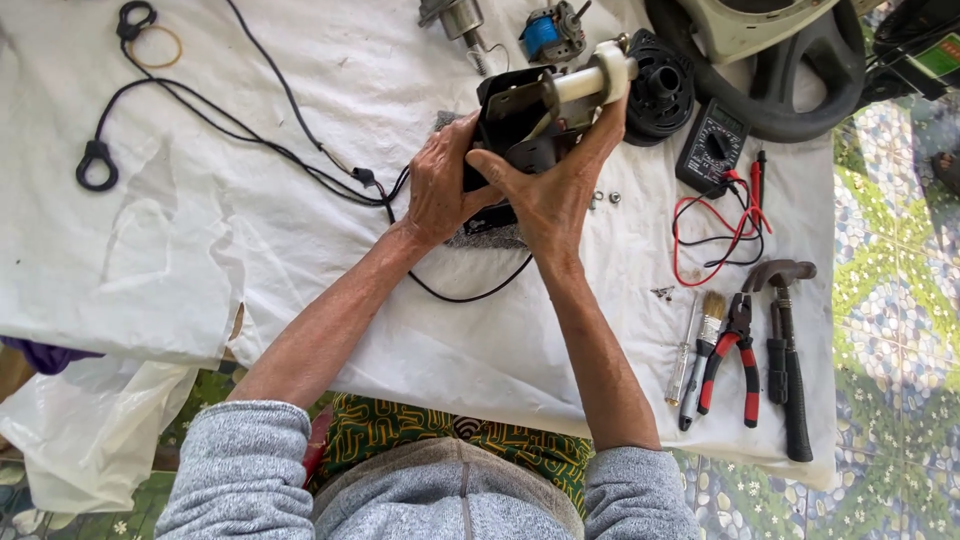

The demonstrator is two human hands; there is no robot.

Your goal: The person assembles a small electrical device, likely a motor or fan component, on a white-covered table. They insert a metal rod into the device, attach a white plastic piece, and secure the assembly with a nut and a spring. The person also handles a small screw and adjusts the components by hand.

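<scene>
Both hands hold a black fan motor housing [515, 115] with a white plastic shaft piece [600, 80] sticking out at its upper right, lifted just above the white cloth [250, 230]. My left hand [440, 185] grips the housing's left side. My right hand [550, 190] wraps its lower right, fingers reaching up toward the white piece. A black power cord [300, 160] runs from under the housing off to the left. Two small nuts [605, 198] lie on the cloth beside my right hand.
At right lie a black multimeter [712, 145] with red and black leads [725, 225], a hammer [785, 350], red-handled pliers [735, 365], a brush [705, 345] and a screwdriver [682, 365]. Behind: a small blue-wound motor [550, 32], a black round part [660, 90], a fan base [770, 60].
</scene>
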